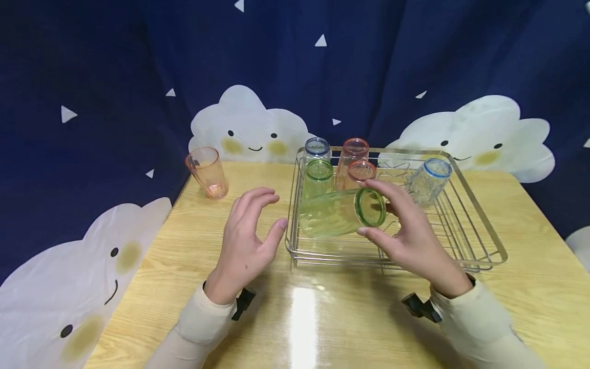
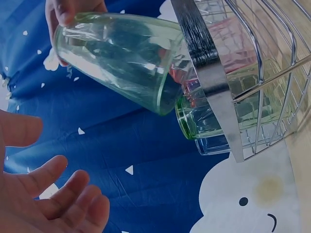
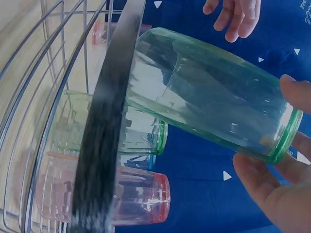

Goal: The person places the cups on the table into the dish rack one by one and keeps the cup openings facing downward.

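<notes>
My right hand point(image 1: 412, 230) pinches a clear green glass point(image 1: 334, 212) by its thick base, thumb on one side and fingers on the other. The glass is tilted nearly on its side above the front of a wire rack point(image 1: 332, 259), its mouth toward the left. In the right wrist view the same green glass point(image 3: 209, 92) hangs clear of the rack's metal rim. My left hand point(image 1: 246, 241) is beside the rack's left edge, fingers loosely bent and holding nothing. Behind the held glass, another green glass point(image 1: 319, 177) stands upside down in the rack.
Inside the rack also stand upside-down glasses: a dark blue one point(image 1: 317, 147), two red ones point(image 1: 356, 148) and a light blue one point(image 1: 430, 182) at the right. An orange glass point(image 1: 209, 173) stands upright on the wooden table point(image 1: 184, 246), left of the rack. A blue curtain point(image 1: 286, 61) hangs behind.
</notes>
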`<state>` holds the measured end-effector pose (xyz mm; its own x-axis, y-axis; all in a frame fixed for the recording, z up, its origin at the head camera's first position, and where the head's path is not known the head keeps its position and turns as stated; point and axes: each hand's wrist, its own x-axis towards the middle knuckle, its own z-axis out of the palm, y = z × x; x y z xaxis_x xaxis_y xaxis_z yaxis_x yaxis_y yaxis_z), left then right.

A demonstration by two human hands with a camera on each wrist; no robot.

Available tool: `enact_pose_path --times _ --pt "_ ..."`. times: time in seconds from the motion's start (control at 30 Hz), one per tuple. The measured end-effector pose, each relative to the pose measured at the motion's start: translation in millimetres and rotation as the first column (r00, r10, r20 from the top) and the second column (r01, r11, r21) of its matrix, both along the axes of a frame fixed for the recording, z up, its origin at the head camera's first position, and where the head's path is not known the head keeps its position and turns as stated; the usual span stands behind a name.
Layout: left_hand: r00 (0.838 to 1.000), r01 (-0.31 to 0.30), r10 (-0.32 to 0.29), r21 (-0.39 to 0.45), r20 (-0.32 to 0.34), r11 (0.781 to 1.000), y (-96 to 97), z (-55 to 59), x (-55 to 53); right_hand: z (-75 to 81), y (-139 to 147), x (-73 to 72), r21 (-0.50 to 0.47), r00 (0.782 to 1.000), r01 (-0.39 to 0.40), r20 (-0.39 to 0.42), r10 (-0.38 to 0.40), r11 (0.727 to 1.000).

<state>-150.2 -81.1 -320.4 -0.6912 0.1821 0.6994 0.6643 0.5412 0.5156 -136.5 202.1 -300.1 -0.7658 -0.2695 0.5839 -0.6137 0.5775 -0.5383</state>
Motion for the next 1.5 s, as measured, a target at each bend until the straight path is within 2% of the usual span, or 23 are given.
enact_pose_path --times 0.17,0.4,0.67,1.1,1.4,1.5 --pt "1.000 0.000 0.000 -0.015 0.030 1.000 1.2 -3.6 0.3 -9.8 -2.5 -3.2 0.024 1.000 0.020 0.010 -0.020 1.000" --pt "1.000 -0.005 0.005 -0.018 0.024 1.000 -0.9 -2.8 0.3 -15.6 -9.0 -10.1 0.033 1.000 0.018 0.015 -0.019 0.999" --pt "0.999 -0.008 0.009 -0.022 0.046 1.000 -1.9 -4.2 -0.1 -26.1 -19.7 -18.3 0.023 1.000 -0.006 0.028 0.006 1.000" --pt "0.999 -0.004 0.005 -0.032 0.052 0.999 -0.1 -6.3 -1.2 -38.0 -33.4 -27.3 0.050 1.000 0.010 0.022 -0.011 0.999" --pt "0.996 0.002 0.002 -0.048 0.084 0.999 1.2 -7.6 -0.1 -45.4 -43.1 -26.9 0.085 0.993 0.030 0.108 -0.039 0.996" --pt "0.996 0.002 0.003 -0.054 0.092 0.999 1.3 -7.9 -0.2 -46.4 -44.2 -28.4 0.087 0.993 0.032 0.109 -0.042 0.996"
